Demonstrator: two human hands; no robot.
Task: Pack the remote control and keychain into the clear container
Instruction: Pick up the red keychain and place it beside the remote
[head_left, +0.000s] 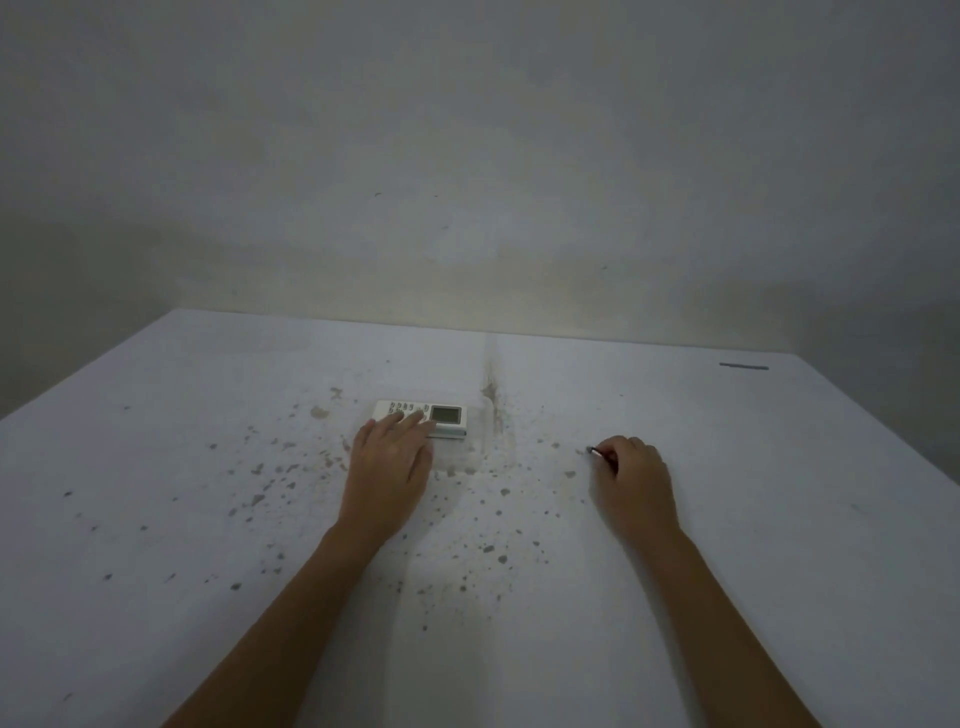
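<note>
The left hand (387, 457) lays flat fingers on a white rectangular remote control (422, 417) with grey screen, lying in the clear plastic container (470, 457). The right hand (634, 475) curls closed around a small metallic keychain (597, 452).

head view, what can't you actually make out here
- Keychain: only a small metal tip shows past the right hand, whose curled fingers hide the rest.
- Clear container: faint outline, walls barely readable in dim light; whether the remote control sits inside is unclear.
- Remote buttons: partly covered by the left hand, labels too small.
</note>
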